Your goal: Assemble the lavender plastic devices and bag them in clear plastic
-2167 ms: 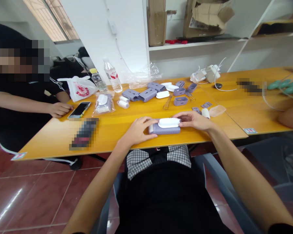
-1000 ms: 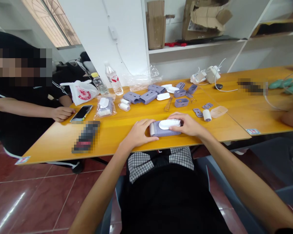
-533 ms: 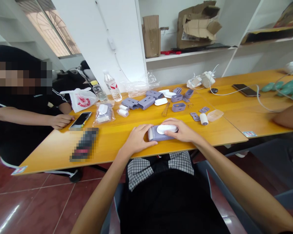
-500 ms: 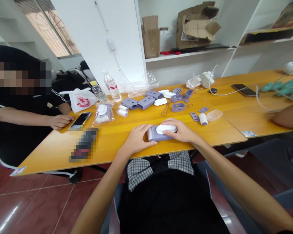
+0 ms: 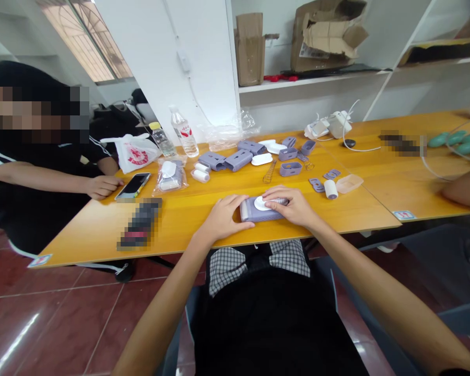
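Both my hands are on a lavender plastic housing (image 5: 258, 211) lying lengthwise on the yellow wooden table (image 5: 102, 224). A white roller end (image 5: 243, 211) shows at its left end. A white oval piece (image 5: 260, 203) sits on top of the housing, partly covered by the fingers of my right hand (image 5: 292, 204), which press down on it. My left hand (image 5: 225, 217) grips the housing's left part, with the fingers against its near side. The housing's underside is hidden.
Several lavender housings (image 5: 237, 160), white caps (image 5: 261, 159), a metal spring (image 5: 270, 172) and a clear tray (image 5: 349, 183) lie beyond my hands. To the left, a person's hand (image 5: 102, 187) rests beside a phone (image 5: 132, 186).
My right hand has moved from the housing's right end onto the white oval piece, covering more of it. The piece now looks lower on the housing. My left hand stays in place.
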A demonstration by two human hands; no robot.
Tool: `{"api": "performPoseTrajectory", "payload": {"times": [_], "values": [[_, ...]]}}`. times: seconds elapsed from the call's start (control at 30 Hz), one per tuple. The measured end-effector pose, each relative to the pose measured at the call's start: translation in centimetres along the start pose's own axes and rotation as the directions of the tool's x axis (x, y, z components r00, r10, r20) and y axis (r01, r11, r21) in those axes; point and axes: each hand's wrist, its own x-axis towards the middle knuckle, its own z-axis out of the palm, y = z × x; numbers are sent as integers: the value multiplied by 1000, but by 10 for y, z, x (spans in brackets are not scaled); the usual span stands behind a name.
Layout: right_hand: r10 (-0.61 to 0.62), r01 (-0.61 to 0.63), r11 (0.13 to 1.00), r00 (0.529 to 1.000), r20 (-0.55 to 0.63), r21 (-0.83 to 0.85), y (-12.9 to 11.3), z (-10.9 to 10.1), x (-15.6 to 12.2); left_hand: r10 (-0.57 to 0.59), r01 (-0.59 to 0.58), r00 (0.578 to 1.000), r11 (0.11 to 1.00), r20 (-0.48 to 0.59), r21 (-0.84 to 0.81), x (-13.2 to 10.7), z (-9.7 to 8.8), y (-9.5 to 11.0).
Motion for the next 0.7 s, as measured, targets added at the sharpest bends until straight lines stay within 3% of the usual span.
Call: {"api": "performPoseTrajectory", "payload": {"times": [0.43,0.57,0.7], "values": [[35,-36,999,999,29,33,1,-2,1,-4,4,1000,1000,0,-3,1,2,-6],[-25,25,1000,1000,19,-6,-2,-2,1,1,-1,1000,1000,1,2,1,2,-6],[-147,152,970,988,41,-189,-7,-3,2,17,-17,1000,1000,5,-10,1,1,-5]]}}
